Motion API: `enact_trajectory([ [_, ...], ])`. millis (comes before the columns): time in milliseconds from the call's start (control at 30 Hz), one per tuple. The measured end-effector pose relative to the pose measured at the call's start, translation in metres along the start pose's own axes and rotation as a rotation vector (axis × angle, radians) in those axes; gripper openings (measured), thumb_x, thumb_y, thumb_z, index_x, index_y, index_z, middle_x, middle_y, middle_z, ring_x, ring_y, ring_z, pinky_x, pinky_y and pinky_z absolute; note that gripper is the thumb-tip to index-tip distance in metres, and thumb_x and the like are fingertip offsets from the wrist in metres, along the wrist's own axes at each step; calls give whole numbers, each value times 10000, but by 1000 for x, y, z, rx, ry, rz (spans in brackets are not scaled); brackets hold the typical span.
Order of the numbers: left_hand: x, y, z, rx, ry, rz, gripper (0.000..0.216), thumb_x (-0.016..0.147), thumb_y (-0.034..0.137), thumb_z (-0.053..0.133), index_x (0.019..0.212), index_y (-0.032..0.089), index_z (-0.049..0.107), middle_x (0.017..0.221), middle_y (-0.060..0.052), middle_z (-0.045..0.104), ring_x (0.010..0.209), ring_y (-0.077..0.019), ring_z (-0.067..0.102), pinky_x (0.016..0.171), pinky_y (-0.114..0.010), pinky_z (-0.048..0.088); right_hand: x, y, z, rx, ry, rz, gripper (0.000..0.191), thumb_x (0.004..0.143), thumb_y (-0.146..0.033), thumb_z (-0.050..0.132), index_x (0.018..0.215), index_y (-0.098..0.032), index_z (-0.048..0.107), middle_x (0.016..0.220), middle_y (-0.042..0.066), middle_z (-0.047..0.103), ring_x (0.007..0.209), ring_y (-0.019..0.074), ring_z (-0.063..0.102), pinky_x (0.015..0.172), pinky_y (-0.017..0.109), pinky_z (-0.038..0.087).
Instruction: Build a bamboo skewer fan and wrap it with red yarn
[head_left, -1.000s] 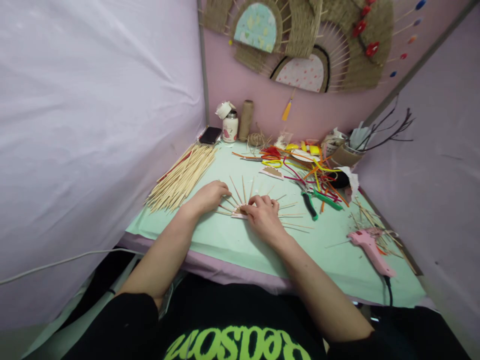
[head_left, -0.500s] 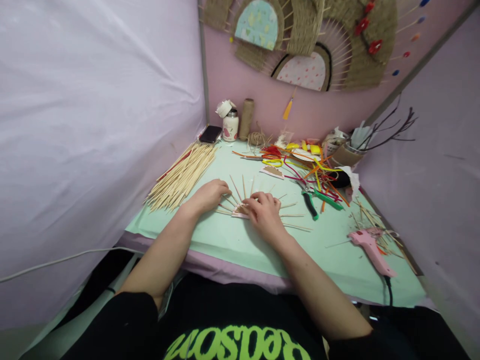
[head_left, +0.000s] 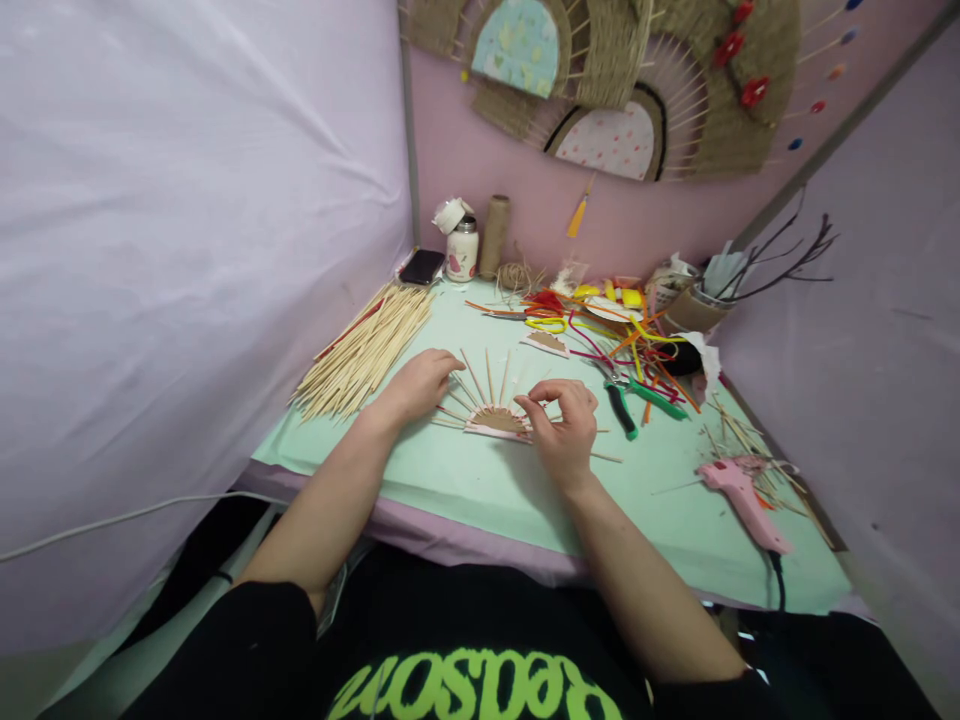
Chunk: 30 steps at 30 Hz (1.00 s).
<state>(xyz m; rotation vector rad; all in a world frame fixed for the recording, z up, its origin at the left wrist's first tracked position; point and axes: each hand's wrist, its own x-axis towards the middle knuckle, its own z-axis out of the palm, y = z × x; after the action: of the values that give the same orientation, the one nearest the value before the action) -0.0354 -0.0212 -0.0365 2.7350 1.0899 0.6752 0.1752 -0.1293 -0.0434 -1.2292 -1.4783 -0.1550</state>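
Note:
In the head view, a half-round brown cardboard piece point(head_left: 498, 421) with a pale edge lies flat on the table, thin wooden sticks point(head_left: 490, 376) fanning out from its curved side. My left hand point(head_left: 421, 386) is at the fan's left, its fingers closed at the outer end of one stick. Above the right end of the cardboard is my right hand point(head_left: 568, 425), thumb and forefinger pinched together. Whatever is between those fingertips is too small to make out. The right hand covers some of the sticks on that side.
A pile of loose sticks point(head_left: 364, 350) lies at left. Green-handled pliers point(head_left: 619, 408), scissors point(head_left: 546, 324) and coloured pipe cleaners point(head_left: 637, 345) are at the back right. A pink glue gun point(head_left: 742, 502) lies at right, its cord over the table edge. A bottle point(head_left: 461, 250) stands behind.
My right hand has moved right and lifted off the cardboard, which now shows more fully. My left hand has shifted slightly up along the sticks.

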Motion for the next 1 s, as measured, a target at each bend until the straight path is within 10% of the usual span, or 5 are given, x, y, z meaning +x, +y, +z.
enact_trajectory([
  [467,0,-4,1,25,73,-98,335,841,73,456,1055,150,702,1073,-98,707,1046,-225,628,968,-376,488,3,5,-7,153,29,204,168,896,-299,597,767,-213,661,758,7,682,766,182,608,817,357,409],
  [700,-1,-9,-3,28,362,-323,291,850,111,448,998,151,695,1031,-108,723,1011,-248,645,937,-400,491,2,9,-11,169,-7,138,438,969,-333,474,546,-221,496,532,-25,513,601,153,521,747,351,407],
  [867,-1,-8,-7,-12,488,-344,366,808,62,432,1074,151,667,1014,-89,727,1005,-228,640,943,-397,461,-2,8,-5,191,-19,179,112,917,-301,555,973,-224,615,867,28,677,836,191,611,837,381,431],
  [1000,-1,1,-6,-88,313,-180,500,768,35,438,1202,191,629,1052,-47,739,1043,-208,625,989,-403,405,-7,7,-2,80,-151,28,242,915,-201,482,1150,-229,533,906,22,730,993,219,594,945,423,360],
])
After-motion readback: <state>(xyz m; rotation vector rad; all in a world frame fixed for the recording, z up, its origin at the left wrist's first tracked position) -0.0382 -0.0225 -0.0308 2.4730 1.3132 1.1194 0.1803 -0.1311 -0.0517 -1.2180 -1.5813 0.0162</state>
